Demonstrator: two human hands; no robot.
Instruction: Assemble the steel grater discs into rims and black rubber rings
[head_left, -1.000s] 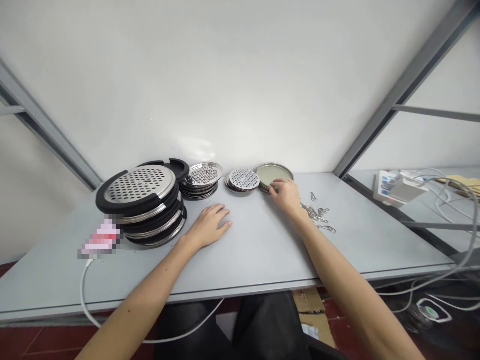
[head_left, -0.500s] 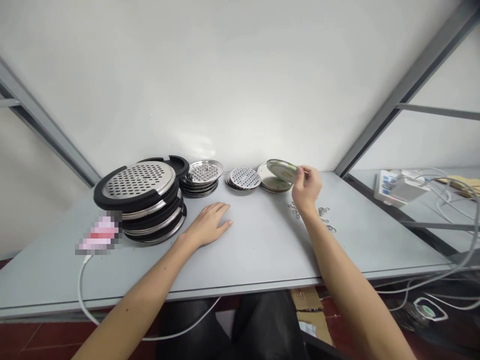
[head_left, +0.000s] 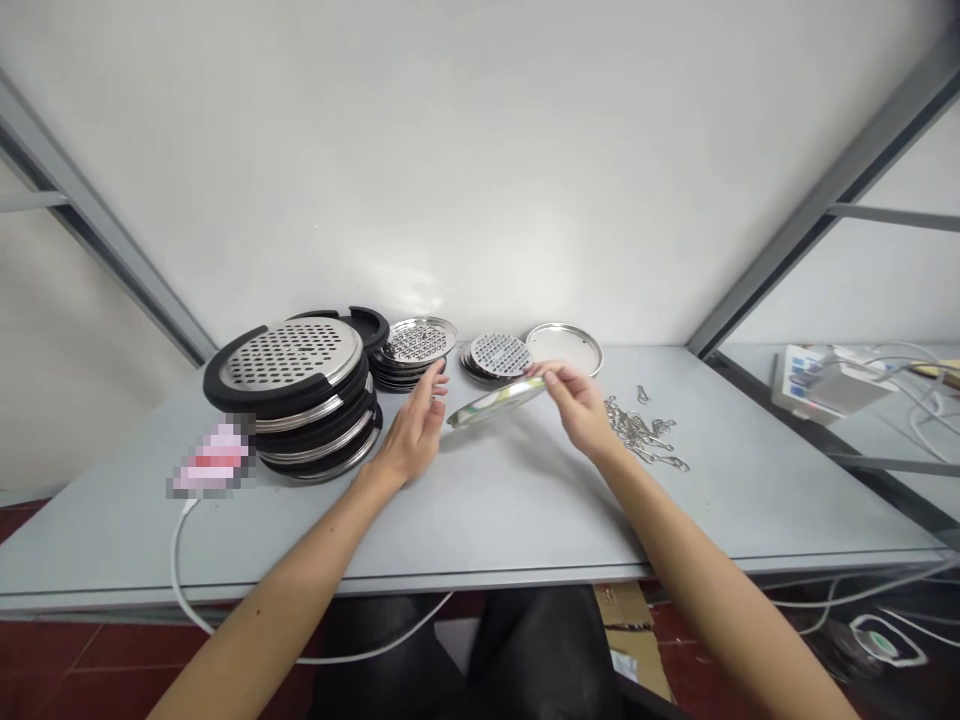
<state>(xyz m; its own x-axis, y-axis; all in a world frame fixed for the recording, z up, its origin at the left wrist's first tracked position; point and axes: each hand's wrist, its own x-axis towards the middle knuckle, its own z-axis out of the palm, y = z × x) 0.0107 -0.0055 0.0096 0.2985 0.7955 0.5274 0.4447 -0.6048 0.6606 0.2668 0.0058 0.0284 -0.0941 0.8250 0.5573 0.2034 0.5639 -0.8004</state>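
Pinching lid (head_left: 499, 402) by its right edge with right hand (head_left: 581, 408). Holding it tilted over surface (head_left: 495, 525), with low edge just beside left hand (head_left: 411, 436). Holding left hand unclenched.

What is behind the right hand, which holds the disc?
Behind the right hand lies a shiny round piece. The hand covers part of its near edge; whatever is under that piece cannot be seen.

White wall (head_left: 480, 180), grey posts (head_left: 776, 250), power strip (head_left: 796, 388) — white cable (head_left: 175, 560), red floor (head_left: 127, 640)
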